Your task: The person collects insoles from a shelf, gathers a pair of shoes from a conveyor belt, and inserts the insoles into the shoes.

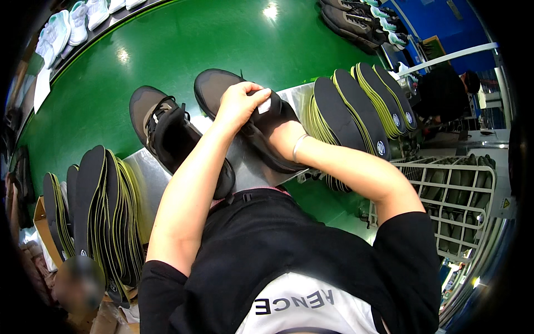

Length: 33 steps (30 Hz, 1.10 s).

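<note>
Two dark brown and black lace-up shoes lie on a metal surface (pixel 245 164) before me, toes pointing away. My left hand (pixel 238 107) is closed on the tongue of the right-hand shoe (pixel 214 89), its thumb and fingers beside a white label (pixel 264 105). Into the opening of that same shoe reaches my right hand (pixel 286 138); its fingers are hidden inside, so their pose does not show. The other shoe (pixel 142 114) sits just to the left, its black laces loose over the opening, with neither hand touching it.
Stacks of black insoles with yellow-green edges stand to the left (pixel 92 195) and right (pixel 334 106). Beyond is a green table (pixel 183 39), with white shoes (pixel 78 25) at far left and brown shoes (pixel 350 25) at far right. A white wire rack (pixel 445 206) is at right.
</note>
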Tool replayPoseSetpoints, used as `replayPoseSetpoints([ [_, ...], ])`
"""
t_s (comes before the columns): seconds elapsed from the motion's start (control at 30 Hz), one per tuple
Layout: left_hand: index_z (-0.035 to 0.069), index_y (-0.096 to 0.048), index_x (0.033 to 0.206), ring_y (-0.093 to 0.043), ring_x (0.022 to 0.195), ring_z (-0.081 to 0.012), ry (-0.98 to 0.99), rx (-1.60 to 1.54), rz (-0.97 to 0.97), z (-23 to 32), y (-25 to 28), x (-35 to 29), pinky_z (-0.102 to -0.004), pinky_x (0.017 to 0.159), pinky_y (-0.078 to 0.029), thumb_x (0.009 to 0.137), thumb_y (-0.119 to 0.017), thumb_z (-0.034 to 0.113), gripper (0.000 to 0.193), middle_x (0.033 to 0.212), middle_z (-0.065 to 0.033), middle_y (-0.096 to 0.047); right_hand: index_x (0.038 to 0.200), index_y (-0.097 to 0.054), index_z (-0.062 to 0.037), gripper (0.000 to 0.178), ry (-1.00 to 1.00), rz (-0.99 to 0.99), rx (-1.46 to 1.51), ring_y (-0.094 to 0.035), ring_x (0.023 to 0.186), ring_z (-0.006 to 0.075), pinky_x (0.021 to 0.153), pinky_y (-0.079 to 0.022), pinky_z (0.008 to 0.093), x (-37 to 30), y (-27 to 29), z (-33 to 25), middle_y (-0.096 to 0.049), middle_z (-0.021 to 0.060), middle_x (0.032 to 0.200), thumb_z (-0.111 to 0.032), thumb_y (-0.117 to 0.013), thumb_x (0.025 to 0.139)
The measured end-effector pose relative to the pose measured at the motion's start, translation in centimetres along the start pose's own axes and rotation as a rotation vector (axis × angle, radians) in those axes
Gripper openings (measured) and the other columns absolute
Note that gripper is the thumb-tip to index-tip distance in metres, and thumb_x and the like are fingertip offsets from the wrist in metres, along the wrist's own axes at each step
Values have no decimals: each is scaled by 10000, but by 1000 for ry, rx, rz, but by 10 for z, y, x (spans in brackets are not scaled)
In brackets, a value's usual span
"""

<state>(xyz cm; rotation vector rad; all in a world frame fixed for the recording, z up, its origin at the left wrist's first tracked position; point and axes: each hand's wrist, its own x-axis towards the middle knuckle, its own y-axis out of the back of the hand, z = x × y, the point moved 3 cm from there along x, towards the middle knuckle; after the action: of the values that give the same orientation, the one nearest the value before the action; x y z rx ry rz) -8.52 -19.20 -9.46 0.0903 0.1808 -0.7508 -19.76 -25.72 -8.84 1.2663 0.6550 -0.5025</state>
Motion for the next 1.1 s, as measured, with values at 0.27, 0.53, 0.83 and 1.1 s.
replayPoseSetpoints([
  [0.27, 13, -618, 834, -551, 658, -104, -46, 53, 9, -3, 0, 1, -239, 634, -429, 699, -634, 247, 271, 715, -54, -612, 940, -560, -66, 319, 230, -379, 123, -564, 873, 260, 853, -331, 451, -58, 20, 13, -596, 146, 857, -275, -508, 705],
  [0.53, -19, -596, 851, -517, 676, -83, -49, -23, -12, -6, 0, 1, -215, 633, -418, 738, -620, 169, 221, 752, -29, -589, 1047, -504, -54, 487, 255, -581, 129, -542, 922, 264, 782, -407, 366, -29, -13, 12, -585, 127, 934, -316, -595, 646],
  [0.83, -12, -593, 858, -520, 705, -96, -107, 25, -6, -3, 0, -3, -220, 650, -416, 752, -601, 188, 227, 768, -30, -590, 992, -535, -31, 359, 290, 6, 712, -548, 896, 263, 785, -423, 335, -46, 19, 44, -572, 144, 965, -309, -523, 765],
  [1.1, 0, -587, 853, -511, 731, -70, -157, -367, 143, 5, 12, -64, -192, 677, -412, 768, -581, 84, 119, 785, -9, -568, 1100, -436, 48, 583, -130, 288, 1110, -533, 908, 230, 807, -418, 316, -75, 13, 65, -530, 195, 1000, -344, -624, 711],
])
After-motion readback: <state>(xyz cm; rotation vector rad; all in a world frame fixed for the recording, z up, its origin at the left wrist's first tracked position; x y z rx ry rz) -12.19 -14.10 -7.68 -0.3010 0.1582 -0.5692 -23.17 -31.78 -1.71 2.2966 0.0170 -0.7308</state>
